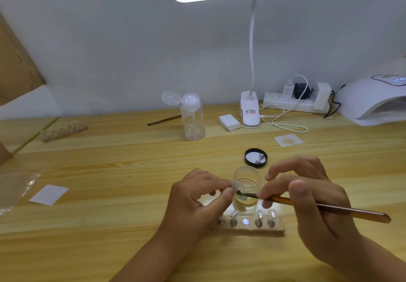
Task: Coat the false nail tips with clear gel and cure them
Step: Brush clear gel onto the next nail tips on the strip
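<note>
1. The left hand [197,196] has its thumb and forefinger curled together, pinching 1 small clear false nail tip [235,187] just in front of the gel jar [247,183].
2. The right hand [307,196] grips an amber-handled brush [329,209] like a pen. The dark brush head reaches left to the pinched tip; whether it touches is too small to tell.
3. The gel jar stands open on the counter [131,172] between the 2 hands, with clear gel in its lower part.
4. Its black lid [250,162] lies upside down just behind the jar, with a metal stud resting inside.
5. A wooden strip [248,230] lies nearest the camera, below the hands. It carries 4 more nail tips [272,214] on metal studs, and 1 round spot in the middle stands bare.
6. The white curing lamp [371,104] sits at the far right edge of the counter, well apart from the hands.
7. Farther back stand a clear flip-cap bottle [193,121], a second brush [164,120], a stack of white pads [229,122], a clip-on desk lamp [249,115] and a power strip [285,101].
8. A second wooden strip [64,131] lies at the far left.
</note>
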